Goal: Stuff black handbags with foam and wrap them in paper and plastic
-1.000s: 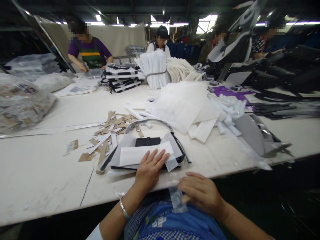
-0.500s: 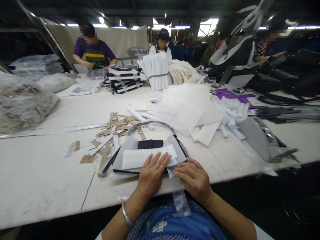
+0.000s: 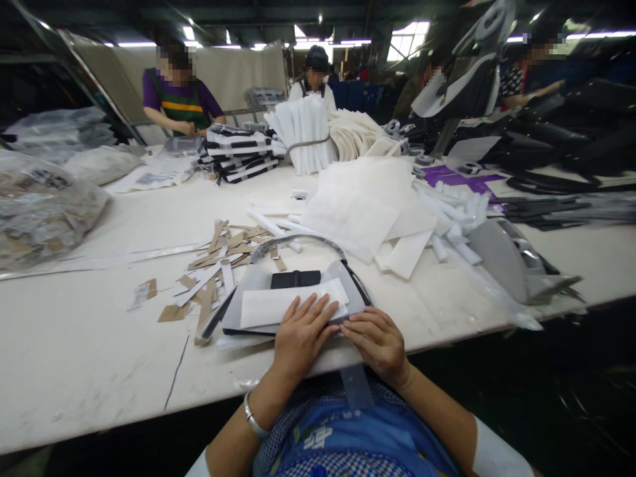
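Observation:
A handbag point(image 3: 355, 303) lies flat before me, its front mostly under grey-white wrapping, with a black strap tab point(image 3: 296, 279) showing in the middle. Its arched handle point(image 3: 318, 240) is wrapped in clear plastic and points away from me. Across the bag's lower front rests a white padding strip point(image 3: 271, 308). My left hand point(image 3: 302, 334) presses on the strip's right part, flat and with fingers stretched out. At the bag's lower right edge, my right hand point(image 3: 376, 341) has its fingers pressed together, pinching the edge; its thumb is partly hidden.
Loose brown and white card strips point(image 3: 213, 265) lie left of the bag. Behind it are white sheets point(image 3: 355, 205), white rolls point(image 3: 457, 218) and a banded white bundle point(image 3: 303, 136). A wrapped grey piece point(image 3: 511, 262) stands right. Co-workers, one in purple sleeves point(image 3: 211, 103), are across the table.
The clear film piece that stuck out under my right fingers at the bag's lower edge no longer shows. My right hand has moved slightly left and up along that edge; my left stays flat.

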Available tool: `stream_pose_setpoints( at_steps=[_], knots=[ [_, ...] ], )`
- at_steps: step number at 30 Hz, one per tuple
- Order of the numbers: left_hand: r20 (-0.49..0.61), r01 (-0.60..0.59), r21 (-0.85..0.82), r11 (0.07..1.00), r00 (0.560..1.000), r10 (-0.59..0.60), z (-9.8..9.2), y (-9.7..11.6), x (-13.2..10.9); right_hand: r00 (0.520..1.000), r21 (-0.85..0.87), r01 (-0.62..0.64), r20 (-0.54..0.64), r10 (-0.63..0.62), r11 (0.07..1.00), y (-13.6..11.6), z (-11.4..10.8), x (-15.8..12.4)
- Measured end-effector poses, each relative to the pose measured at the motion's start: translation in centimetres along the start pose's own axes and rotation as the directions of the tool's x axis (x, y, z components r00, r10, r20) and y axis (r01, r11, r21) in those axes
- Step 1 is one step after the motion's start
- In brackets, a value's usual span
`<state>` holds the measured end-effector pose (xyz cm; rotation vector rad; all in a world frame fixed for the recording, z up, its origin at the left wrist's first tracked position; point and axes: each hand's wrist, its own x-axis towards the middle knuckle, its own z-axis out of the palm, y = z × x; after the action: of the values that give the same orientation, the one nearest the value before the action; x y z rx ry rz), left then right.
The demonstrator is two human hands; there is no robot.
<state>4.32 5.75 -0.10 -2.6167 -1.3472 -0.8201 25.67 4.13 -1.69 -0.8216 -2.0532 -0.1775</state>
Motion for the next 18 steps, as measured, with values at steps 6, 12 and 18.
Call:
stream_pose_setpoints(
  at_steps=[6, 12, 18],
  knots=[
    [-0.043, -0.054, 0.077, 0.996, 0.997, 0.057, 0.9, -0.3, -0.4, 0.965, -0.005, 0.094, 0.245, -0.09, 0.996, -0.1, -3.5, -3.0],
    [-0.065, -0.059, 0.084, 0.995, 0.996, 0.064, 1.0, -0.3, -0.5, 0.862, -0.002, 0.192, 0.479, -0.168, 0.981, -0.9, -3.6, -6.6],
    [-0.064, -0.062, 0.086, 0.994, 0.996, 0.068, 0.8, -0.2, -0.4, 0.928, 0.109, 0.149, 0.327, -0.178, 0.983, -1.4, -1.2, -5.8]
  ],
)
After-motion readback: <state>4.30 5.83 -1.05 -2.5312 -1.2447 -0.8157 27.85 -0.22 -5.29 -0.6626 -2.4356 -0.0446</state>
